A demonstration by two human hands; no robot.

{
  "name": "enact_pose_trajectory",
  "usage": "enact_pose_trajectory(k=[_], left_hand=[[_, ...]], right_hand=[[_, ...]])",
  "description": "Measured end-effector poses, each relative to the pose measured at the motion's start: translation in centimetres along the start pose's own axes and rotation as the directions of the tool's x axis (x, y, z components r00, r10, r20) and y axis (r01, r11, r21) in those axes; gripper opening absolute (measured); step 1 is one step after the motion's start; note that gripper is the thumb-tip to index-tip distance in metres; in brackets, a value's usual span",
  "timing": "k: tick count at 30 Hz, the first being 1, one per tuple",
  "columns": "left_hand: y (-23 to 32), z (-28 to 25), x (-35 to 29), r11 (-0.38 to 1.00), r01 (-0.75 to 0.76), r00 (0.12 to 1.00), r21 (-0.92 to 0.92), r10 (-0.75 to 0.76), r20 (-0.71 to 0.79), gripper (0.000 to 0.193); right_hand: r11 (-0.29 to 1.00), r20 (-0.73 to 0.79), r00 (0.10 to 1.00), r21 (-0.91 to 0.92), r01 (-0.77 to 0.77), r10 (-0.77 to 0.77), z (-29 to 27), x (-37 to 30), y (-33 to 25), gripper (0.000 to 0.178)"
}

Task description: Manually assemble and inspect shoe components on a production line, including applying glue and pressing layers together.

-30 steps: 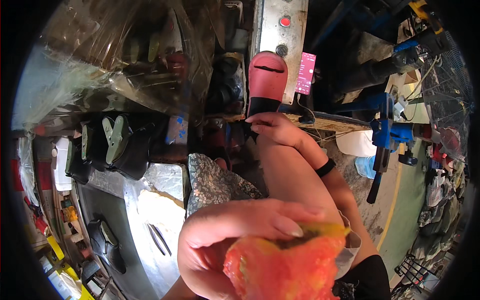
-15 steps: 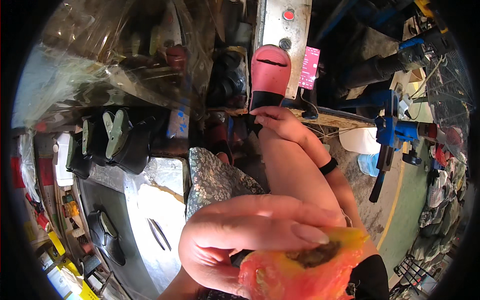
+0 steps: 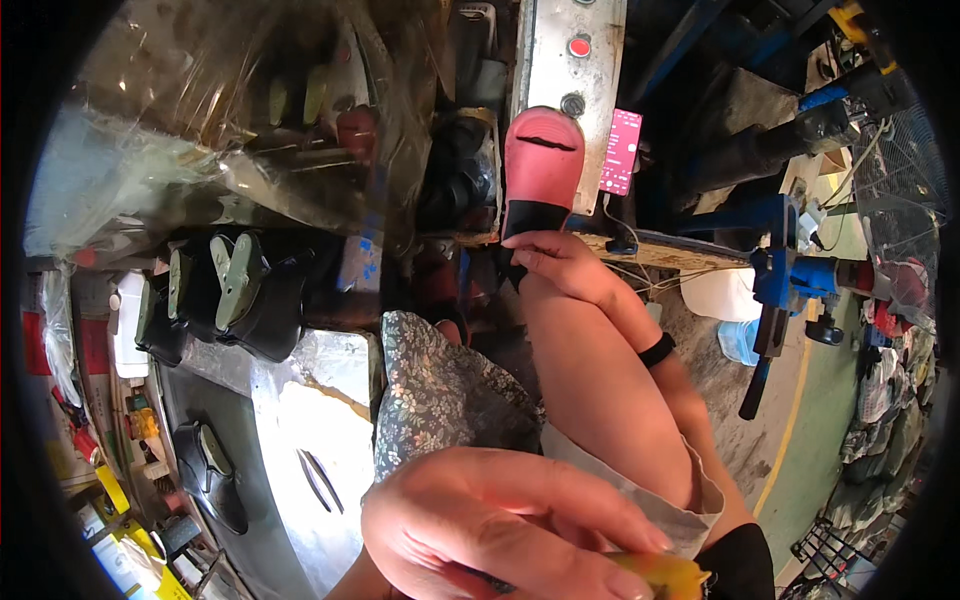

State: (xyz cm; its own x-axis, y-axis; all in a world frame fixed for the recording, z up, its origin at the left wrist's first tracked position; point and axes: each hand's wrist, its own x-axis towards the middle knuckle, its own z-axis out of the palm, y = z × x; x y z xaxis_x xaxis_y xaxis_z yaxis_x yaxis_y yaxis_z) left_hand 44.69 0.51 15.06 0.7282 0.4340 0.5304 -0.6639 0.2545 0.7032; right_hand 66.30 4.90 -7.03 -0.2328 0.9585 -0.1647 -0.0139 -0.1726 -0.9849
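Observation:
At the lower edge, my left hand (image 3: 500,515) has curled fingers round a piece of fruit (image 3: 672,578). Only a yellow part of the fruit shows past my fingertips; the frame's edge cuts off the rest. My right hand (image 3: 570,268) lies over my bare knee (image 3: 560,320) with its fingers stretched out, holding nothing. A black band (image 3: 657,350) circles that wrist. Just beyond the right fingers stands a pink, rounded, shoe-like form (image 3: 543,170) with a dark slit across it and a black lower part.
Several black shoes (image 3: 262,310) stand on the left, and another shoe (image 3: 212,480) lies on a dark belt. A pale metal panel (image 3: 540,70) bears a red button, with a pink-lit screen (image 3: 620,150) beside it. Blue clamp-like machinery (image 3: 790,275) is at the right. Flowered cloth (image 3: 430,400) covers my other leg.
My left hand has turned and dropped toward the lower edge, taking most of the fruit out of view. A light cloth hem now shows on my thigh. My right hand keeps its place on the knee.

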Motion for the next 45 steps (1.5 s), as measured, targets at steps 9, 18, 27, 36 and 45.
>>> enact_pose_trajectory(k=[9,18,27,36,45], left_hand=[[-0.1,1.9,1.6,0.991,-0.134,0.969,0.004,0.132,-0.207,0.029],[0.8,-1.4,-0.7,0.934,0.019,0.998,-0.356,-0.042,-0.056,0.06],[-0.7,0.4,0.1,0.96,-0.275,0.918,-0.049,0.248,-0.309,0.027],[-1.3,2.5,-1.2,0.914,-0.184,0.881,-0.361,-0.009,-0.472,0.049],[-2.5,-1.3,-1.7,0.91,-0.302,0.849,-0.284,0.122,-0.513,0.094]], right_hand=[[0.999,-0.028,0.999,-0.051,-0.018,0.016,-0.4,0.4,-0.5,0.027],[0.998,-0.049,0.998,-0.045,-0.041,0.039,-0.3,0.2,-0.8,0.026],[0.994,-0.048,0.995,-0.046,-0.095,0.093,-0.6,-0.1,-1.7,0.027],[0.996,-0.076,0.996,0.08,-0.044,0.05,0.0,-0.4,-1.4,0.028],[0.981,-0.077,0.988,0.149,-0.122,0.135,0.0,-0.4,-0.8,0.031]])
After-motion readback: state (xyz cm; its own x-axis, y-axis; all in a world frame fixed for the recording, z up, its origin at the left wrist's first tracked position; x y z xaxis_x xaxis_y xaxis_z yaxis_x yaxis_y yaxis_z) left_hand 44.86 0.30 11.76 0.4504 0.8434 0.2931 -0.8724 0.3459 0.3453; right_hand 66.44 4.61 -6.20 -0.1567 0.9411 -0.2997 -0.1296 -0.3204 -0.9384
